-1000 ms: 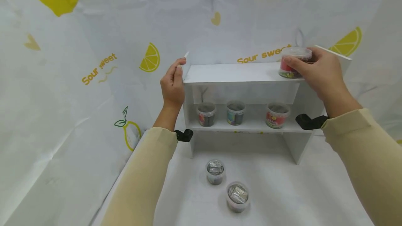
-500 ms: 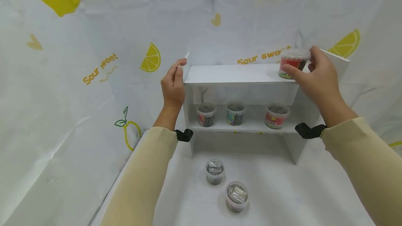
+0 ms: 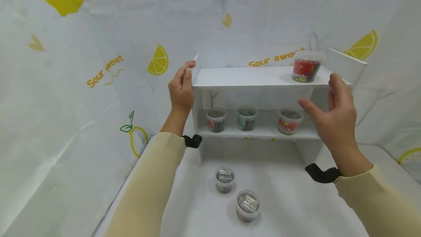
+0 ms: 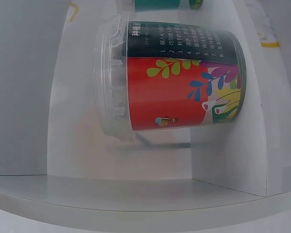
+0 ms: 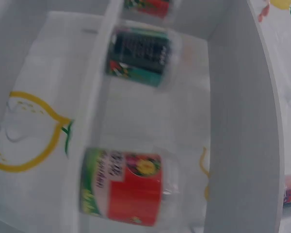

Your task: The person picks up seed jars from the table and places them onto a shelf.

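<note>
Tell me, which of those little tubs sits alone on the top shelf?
The red-labelled tub at the right end of the top shelf. Three others stand on the lower shelf; two sit on the table.

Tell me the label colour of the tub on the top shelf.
Mostly red, with a dark panel on its right side; the tub shows best in the head view.

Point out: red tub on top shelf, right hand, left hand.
red tub point(image 3: 306, 69), head view, on its red label.
right hand point(image 3: 330, 120), head view, middle of the palm.
left hand point(image 3: 181, 91), head view, back of the hand beside the shelf's left end.
</note>
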Demonstrator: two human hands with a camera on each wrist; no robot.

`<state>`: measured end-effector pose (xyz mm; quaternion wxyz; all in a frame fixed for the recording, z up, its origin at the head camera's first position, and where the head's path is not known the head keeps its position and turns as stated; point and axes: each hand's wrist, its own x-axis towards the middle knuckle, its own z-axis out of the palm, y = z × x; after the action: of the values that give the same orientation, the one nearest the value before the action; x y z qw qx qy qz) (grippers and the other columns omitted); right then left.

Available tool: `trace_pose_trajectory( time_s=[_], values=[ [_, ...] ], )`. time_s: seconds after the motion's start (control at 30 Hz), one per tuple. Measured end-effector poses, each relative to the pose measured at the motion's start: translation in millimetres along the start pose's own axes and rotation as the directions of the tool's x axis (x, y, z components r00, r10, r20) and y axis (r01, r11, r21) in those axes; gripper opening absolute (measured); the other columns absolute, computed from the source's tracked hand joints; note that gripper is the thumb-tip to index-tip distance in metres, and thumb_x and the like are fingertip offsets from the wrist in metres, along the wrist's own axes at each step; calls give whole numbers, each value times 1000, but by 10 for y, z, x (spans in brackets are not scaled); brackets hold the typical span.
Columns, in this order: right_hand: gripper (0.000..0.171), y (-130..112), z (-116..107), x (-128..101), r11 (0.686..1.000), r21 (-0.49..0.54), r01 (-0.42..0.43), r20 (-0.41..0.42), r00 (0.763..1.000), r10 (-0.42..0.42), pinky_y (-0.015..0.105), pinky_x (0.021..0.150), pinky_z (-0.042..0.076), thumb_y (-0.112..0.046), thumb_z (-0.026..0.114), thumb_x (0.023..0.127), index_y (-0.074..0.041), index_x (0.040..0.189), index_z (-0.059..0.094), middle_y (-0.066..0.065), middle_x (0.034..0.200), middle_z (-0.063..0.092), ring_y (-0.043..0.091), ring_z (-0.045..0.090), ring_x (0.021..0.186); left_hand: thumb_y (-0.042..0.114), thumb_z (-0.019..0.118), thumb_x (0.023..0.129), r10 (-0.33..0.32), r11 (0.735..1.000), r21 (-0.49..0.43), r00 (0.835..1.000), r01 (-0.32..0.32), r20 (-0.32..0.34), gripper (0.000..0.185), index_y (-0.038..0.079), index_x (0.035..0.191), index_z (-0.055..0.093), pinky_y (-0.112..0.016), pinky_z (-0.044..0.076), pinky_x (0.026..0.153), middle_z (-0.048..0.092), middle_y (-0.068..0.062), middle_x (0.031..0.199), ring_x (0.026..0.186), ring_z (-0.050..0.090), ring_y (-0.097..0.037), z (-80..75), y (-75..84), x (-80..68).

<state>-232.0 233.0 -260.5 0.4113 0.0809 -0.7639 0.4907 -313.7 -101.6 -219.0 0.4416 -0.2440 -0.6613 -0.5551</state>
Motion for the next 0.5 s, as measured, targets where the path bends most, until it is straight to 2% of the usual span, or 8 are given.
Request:
trace_pose_trajectory(
  time_s=[0.07, 0.27, 0.4, 0.47, 0.5],
  values=[
    [80, 38, 19, -127, 1000, -10, 22, -6, 1000, -22, 15, 111, 29, -10, 79, 83, -16, 151, 37, 4, 153, 38, 14, 35, 143, 2, 40, 102, 6, 1000, -3, 1000, -6, 1, 31, -11, 116, 64, -19, 42, 95, 65, -21, 125, 128, 56, -27, -2, -6, -1],
    [73, 174, 110, -523, 999, 15, 42, -34, 999, -41, 15, 107, 38, 3, 78, 79, -12, 145, 48, 2, 144, 51, 11, 47, 134, 2, 40, 102, 17, 1000, -9, 1000, -17, 4, 31, -11, 116, 64, -19, 42, 93, 65, -22, 125, 128, 55, -29, -2, -21, 1],
    [72, 298, 199, -802, 994, 88, 62, -17, 998, -61, 15, 103, 41, 16, 75, 75, -3, 141, 51, 7, 139, 55, 10, 52, 129, 6, 40, 103, 16, 1000, -14, 1000, -16, 0, 32, -8, 117, 65, -23, 43, 103, 65, -18, 126, 130, 55, -23, 33, -253, 36],
    [70, 358, 237, -933, 992, 111, 65, 11, 998, -67, 15, 102, 42, 19, 73, 74, 0, 139, 52, 9, 136, 58, 9, 54, 127, 9, 41, 104, 9, 1000, -6, 1000, -9, -2, 32, -3, 118, 66, -24, 43, 103, 66, -13, 127, 129, 55, -16, 44, -372, 53],
    [67, 379, 250, -994, 992, 110, 58, 35, 997, -62, 14, 101, 42, 18, 73, 75, 1, 138, 53, 6, 135, 59, 8, 55, 126, 11, 41, 104, 10, 1000, -4, 1000, -10, -2, 32, -1, 118, 67, -23, 44, 100, 66, -10, 127, 128, 56, -14, 47, -431, 62]
  ],
)
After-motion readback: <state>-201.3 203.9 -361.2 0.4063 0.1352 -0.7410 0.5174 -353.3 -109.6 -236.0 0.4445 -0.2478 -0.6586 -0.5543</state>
